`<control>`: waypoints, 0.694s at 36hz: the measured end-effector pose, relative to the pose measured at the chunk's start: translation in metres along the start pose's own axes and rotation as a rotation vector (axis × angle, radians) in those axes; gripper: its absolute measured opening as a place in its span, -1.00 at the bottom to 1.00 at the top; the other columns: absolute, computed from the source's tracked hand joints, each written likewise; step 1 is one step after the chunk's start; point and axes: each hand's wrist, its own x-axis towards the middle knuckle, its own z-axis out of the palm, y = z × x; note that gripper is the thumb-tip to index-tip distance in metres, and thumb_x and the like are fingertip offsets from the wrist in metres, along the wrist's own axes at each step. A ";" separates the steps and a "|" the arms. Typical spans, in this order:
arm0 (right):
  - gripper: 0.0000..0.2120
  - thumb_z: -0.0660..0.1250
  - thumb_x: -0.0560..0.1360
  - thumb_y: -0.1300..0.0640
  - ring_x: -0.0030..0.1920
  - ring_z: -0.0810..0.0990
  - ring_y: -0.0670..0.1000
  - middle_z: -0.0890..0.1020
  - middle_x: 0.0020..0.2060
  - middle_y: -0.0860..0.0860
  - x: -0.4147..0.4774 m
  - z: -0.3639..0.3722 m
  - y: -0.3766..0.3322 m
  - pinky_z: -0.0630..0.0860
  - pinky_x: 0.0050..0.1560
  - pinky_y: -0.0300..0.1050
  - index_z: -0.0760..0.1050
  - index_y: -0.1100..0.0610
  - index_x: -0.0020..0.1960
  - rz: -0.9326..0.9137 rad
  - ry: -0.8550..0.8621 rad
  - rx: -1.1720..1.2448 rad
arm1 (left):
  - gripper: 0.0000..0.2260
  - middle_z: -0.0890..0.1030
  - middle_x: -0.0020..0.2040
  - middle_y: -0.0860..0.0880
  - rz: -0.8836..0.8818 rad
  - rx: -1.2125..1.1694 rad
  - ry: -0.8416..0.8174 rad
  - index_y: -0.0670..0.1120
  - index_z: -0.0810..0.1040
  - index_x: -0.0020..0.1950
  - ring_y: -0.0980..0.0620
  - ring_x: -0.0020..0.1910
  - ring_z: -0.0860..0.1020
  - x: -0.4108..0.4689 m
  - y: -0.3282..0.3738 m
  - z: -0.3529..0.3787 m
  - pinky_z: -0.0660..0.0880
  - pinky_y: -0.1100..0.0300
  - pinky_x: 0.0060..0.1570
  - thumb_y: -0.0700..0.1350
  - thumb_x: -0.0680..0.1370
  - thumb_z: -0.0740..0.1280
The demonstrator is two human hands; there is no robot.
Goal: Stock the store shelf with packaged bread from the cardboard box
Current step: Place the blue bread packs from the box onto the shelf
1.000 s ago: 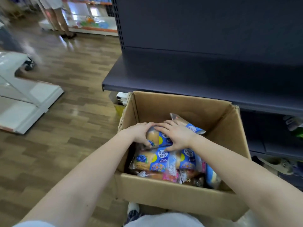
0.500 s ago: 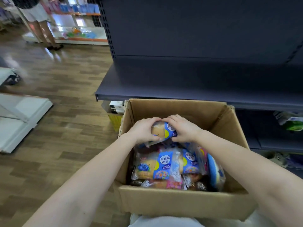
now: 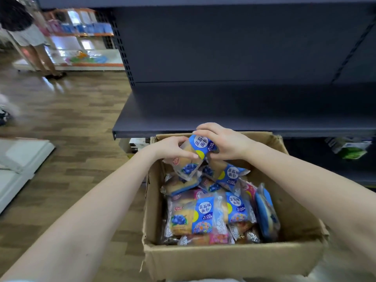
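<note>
Even indoor light glares on the wooden floor [image 3: 67, 110], while the far left is blurred and bowed.

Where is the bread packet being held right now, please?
In the head view, mid-frame, the bread packet sits between the left hand and right hand, above the far end of the cardboard box, close to the front edge of the dark shelf.

The dark shelf [image 3: 223, 110] juts out over the far rim of the box [image 3: 223, 261]. Bread packs [image 3: 203, 216] lie piled in the box, some flat, some on edge. The wood floor [image 3: 71, 119] carries a white platform [image 3: 20, 159] at left.
</note>
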 end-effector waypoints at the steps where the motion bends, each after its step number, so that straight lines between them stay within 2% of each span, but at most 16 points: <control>1: -0.27 0.47 0.32 0.16 0.35 0.33 0.07 0.38 0.35 0.11 0.001 -0.001 -0.001 0.46 0.03 -0.14 0.28 0.09 0.44 -0.004 0.023 -0.004 | -0.54 0.58 0.14 0.12 0.013 -0.030 -0.005 0.13 0.46 0.20 0.12 0.10 0.56 0.000 0.000 -0.001 0.54 0.12 0.13 0.17 0.37 0.49; 3: -0.29 0.45 0.35 0.17 0.38 0.32 0.05 0.35 0.39 0.08 0.001 -0.002 -0.001 0.50 0.07 -0.10 0.26 0.06 0.44 0.032 0.090 0.014 | -0.57 0.61 0.11 0.11 0.029 -0.135 0.028 0.12 0.49 0.16 0.14 0.07 0.58 0.001 0.000 0.000 0.54 0.15 0.11 0.13 0.36 0.51; 5: -0.33 0.42 0.38 0.18 0.38 0.33 0.02 0.34 0.41 0.06 0.001 -0.002 0.000 0.48 0.13 -0.11 0.25 0.05 0.43 0.094 0.177 0.052 | -0.52 0.64 0.09 0.07 0.015 -0.275 0.104 0.07 0.52 0.17 0.09 0.05 0.61 0.004 -0.002 0.004 0.57 0.15 0.04 0.15 0.31 0.51; 7: -0.37 0.40 0.43 0.18 0.37 0.36 0.04 0.37 0.40 0.09 0.000 -0.002 -0.001 0.48 0.14 -0.11 0.23 0.06 0.43 0.167 0.262 0.074 | -0.64 0.65 0.09 0.04 0.016 -0.417 0.153 0.04 0.52 0.15 0.09 0.01 0.63 0.005 -0.002 0.008 0.56 0.20 -0.05 0.05 0.41 0.50; 9: -0.44 0.37 0.47 0.17 0.33 0.41 0.09 0.42 0.36 0.13 0.000 -0.002 -0.003 0.50 0.14 -0.03 0.28 0.16 0.42 0.225 0.329 0.060 | -0.74 0.65 0.08 0.02 0.016 -0.512 0.180 0.05 0.51 0.12 0.07 0.01 0.63 0.006 -0.001 0.012 0.57 0.17 -0.02 -0.03 0.47 0.46; 12: -0.49 0.32 0.50 0.15 0.33 0.42 0.12 0.44 0.34 0.16 0.002 -0.003 -0.009 0.47 0.22 0.03 0.31 0.24 0.40 0.275 0.402 0.056 | -0.65 0.64 0.10 0.01 0.018 -0.580 0.228 0.01 0.50 0.20 0.01 0.07 0.62 0.007 0.001 0.014 0.56 0.06 0.09 0.00 0.46 0.46; 14: -0.45 0.29 0.50 0.09 0.36 0.38 0.10 0.41 0.36 0.16 0.004 -0.004 -0.014 0.39 0.30 -0.03 0.28 0.26 0.42 0.309 0.450 0.093 | -0.57 0.63 0.14 -0.01 0.021 -0.652 0.263 -0.03 0.47 0.27 -0.01 0.10 0.61 0.008 0.002 0.015 0.54 0.02 0.14 0.00 0.45 0.47; 17: -0.35 0.35 0.48 0.03 0.40 0.33 0.08 0.37 0.39 0.16 0.008 -0.004 -0.022 0.30 0.35 -0.10 0.22 0.26 0.46 0.343 0.463 0.144 | -0.62 0.63 0.16 -0.05 0.040 -0.840 0.361 -0.06 0.47 0.26 -0.03 0.11 0.61 0.008 0.007 0.016 0.54 0.00 0.15 -0.11 0.47 0.45; 21: -0.22 0.42 0.43 -0.05 0.39 0.34 0.07 0.35 0.40 0.12 0.015 0.001 -0.033 0.36 0.35 -0.02 0.16 0.22 0.49 0.355 0.409 0.155 | -0.56 0.62 0.17 -0.07 0.054 -1.066 0.442 -0.09 0.43 0.32 -0.06 0.14 0.60 0.009 0.013 0.013 0.55 -0.01 0.13 -0.12 0.47 0.45; 25: -0.14 0.43 0.39 -0.16 0.32 0.39 0.00 0.35 0.39 0.07 0.021 0.010 -0.045 0.47 0.25 -0.06 0.13 0.18 0.50 0.353 0.382 0.190 | -0.61 0.64 0.12 -0.06 0.072 -1.188 0.466 -0.10 0.44 0.29 -0.01 0.04 0.64 0.006 0.019 0.012 0.60 0.05 0.01 -0.13 0.49 0.43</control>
